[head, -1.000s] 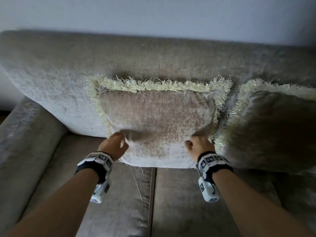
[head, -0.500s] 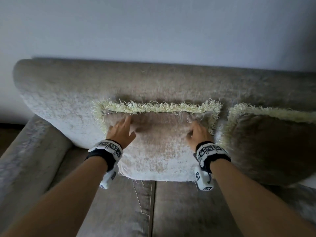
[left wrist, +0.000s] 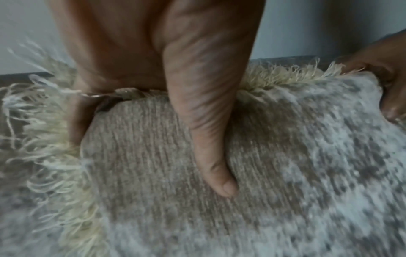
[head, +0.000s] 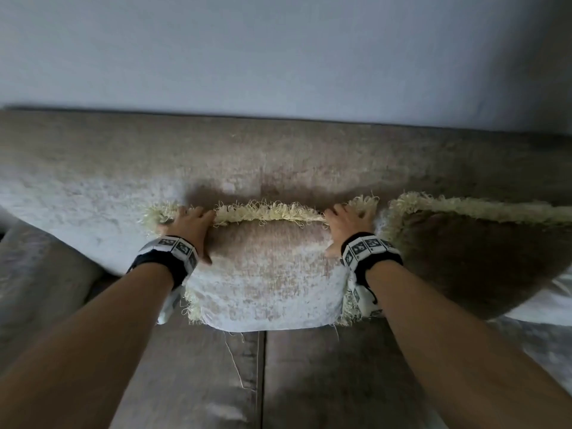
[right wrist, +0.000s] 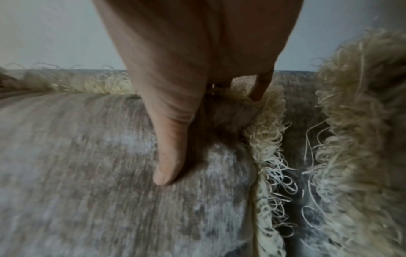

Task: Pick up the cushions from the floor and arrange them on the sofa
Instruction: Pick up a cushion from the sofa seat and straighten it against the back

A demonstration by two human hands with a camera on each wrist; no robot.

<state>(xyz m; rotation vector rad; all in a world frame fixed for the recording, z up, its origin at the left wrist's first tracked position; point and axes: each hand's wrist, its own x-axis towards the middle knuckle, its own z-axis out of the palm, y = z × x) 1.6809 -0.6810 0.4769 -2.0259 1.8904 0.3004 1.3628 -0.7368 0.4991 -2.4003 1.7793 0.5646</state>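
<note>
Black wrist straps (head: 161, 266) carry white marker-printed camera blocks (head: 364, 246).

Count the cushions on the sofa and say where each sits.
2. The lighter cushion leans on the sofa backrest, both hands gripping its top corners. The darker cushion leans just right of it, partly cut off; more may sit out of view.

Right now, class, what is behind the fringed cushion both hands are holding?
The sofa backrest rises directly behind the fringed cushion. The left hand and right hand grip its top corners, fingers hooked over the fringe. The cushion hides the backrest's lower part.
</note>
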